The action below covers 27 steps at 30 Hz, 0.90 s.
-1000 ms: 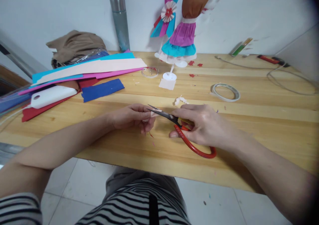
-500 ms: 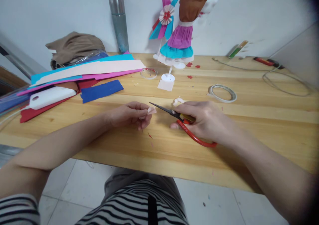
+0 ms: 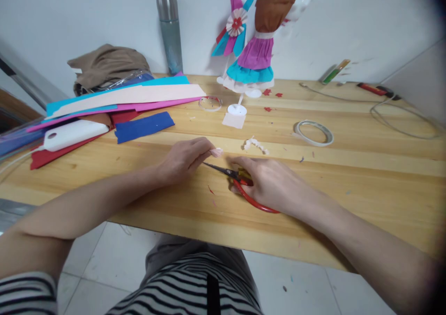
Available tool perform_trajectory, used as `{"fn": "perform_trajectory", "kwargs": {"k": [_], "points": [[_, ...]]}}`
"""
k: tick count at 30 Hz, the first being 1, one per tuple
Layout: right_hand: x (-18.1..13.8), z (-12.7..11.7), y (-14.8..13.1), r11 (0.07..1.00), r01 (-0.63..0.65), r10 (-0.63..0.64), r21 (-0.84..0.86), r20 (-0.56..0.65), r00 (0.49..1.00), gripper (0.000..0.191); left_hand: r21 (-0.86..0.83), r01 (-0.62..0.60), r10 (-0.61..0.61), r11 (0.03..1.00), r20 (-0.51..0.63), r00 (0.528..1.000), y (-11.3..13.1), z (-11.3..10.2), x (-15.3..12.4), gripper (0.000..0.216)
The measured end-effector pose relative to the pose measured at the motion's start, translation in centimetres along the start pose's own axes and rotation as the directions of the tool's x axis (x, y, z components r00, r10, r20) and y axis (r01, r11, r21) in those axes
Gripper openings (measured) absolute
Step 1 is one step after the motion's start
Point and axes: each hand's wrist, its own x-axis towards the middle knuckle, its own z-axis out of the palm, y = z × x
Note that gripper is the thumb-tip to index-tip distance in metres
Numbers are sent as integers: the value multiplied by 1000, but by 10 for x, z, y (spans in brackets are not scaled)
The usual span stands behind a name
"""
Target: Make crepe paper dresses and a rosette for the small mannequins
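Note:
A small piece of pale pink paper (image 3: 216,152) is pinched in the fingertips of my left hand (image 3: 184,159), above the middle of the table. My right hand (image 3: 270,180) is wrapped round red-handled scissors (image 3: 256,202), whose dark blades point left, just below my left fingers. Beyond my hands lies a curled strip of pale paper scraps (image 3: 256,143). A tiny red sliver (image 3: 211,189) rests on the wood in front of the blades.
Coloured paper sheets (image 3: 139,94) and a blue strip (image 3: 144,127) lie at left, near a white glue gun-like object (image 3: 76,134). Two paper-dressed stands (image 3: 259,50) rise at the back. A tape roll (image 3: 314,133) and a cable (image 3: 400,127) are at right. A bottle (image 3: 170,34) stands behind.
My right hand has moved left and toward me with the scissors. My left hand has turned over, its back now facing up, still pinching the paper. More of the curled scraps shows.

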Motion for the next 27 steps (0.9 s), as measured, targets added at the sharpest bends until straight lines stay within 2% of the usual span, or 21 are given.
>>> {"fn": "perform_trajectory", "kwargs": {"k": [3, 6, 11, 14, 17, 22, 27], "points": [[0, 1, -3, 1000, -30, 30, -4, 14, 999, 41, 158, -87, 93, 984, -25, 995, -3, 1, -1, 27], [0, 1, -6, 998, -56, 56, 16, 19, 998, 39, 267, -135, 142, 954, -9, 990, -3, 1, -2, 28], [1, -1, -10, 980, -67, 49, 189, 102, 994, 40, 338, -88, 53, 937, 112, 992, 2, 1, -1, 28], [1, -4, -11, 980, -97, 74, 176, 134, 988, 41, 304, -55, 9, 951, 151, 989, 2, 3, 0, 29], [0, -7, -10, 992, -39, 22, 118, 144, 989, 44, 291, -41, -1, 956, 145, 989, 1, 6, 0, 30], [1, -12, -10, 987, 81, -63, -139, 128, 990, 35, 405, -93, 9, 910, 205, 979, 0, 9, 0, 27], [3, -7, -2, 993, 119, -120, 10, 121, 985, 36, 455, -111, -16, 884, 267, 964, -1, 11, 1, 23]]}}
